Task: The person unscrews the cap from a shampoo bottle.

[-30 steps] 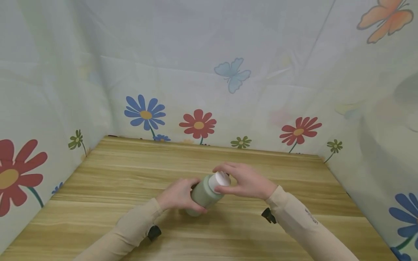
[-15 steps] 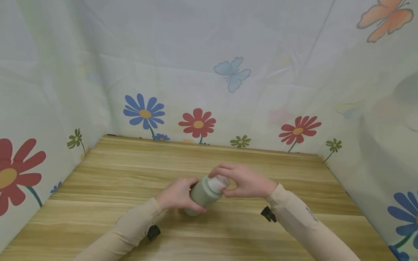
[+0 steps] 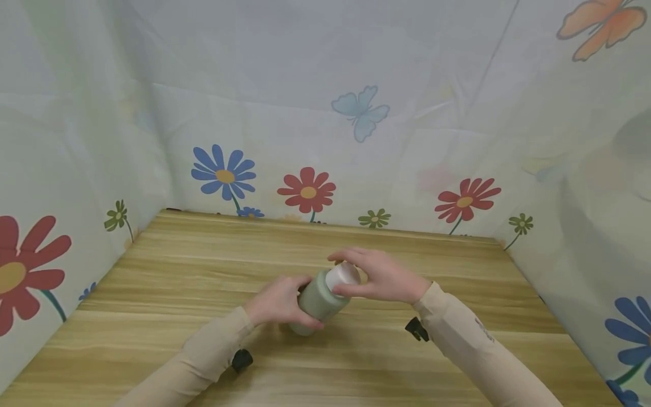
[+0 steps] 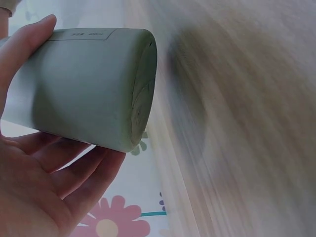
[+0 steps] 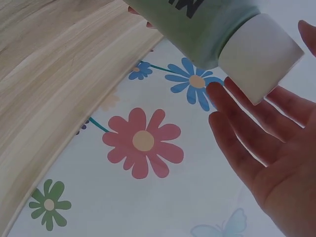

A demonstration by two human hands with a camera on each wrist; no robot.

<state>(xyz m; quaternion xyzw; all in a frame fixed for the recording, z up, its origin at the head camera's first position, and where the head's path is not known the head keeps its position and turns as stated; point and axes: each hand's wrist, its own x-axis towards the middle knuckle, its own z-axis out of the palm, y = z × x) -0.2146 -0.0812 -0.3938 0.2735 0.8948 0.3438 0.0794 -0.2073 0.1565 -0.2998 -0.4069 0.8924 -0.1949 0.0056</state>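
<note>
My left hand grips a pale green bottle round its body, thumb on the near side and fingers on the far side. In the left wrist view the bottle hangs tilted above the table, with its base showing and its shadow on the wood. A white cap sits on its upper end, which leans to the right. Around that cap my right hand is spread. In the right wrist view the thumb stands apart from the cap and the long, fairly straight fingers lie close beside it.
The wood-grain table stretches under both hands. Behind it and at both sides hangs a white cloth printed with flowers and butterflies. Dark clips sit by the left wrist and the right wrist.
Half a second ago my right fingers were closed around the cap; now they are spread wider from it. The left hand and bottle stay nearly in place.
</note>
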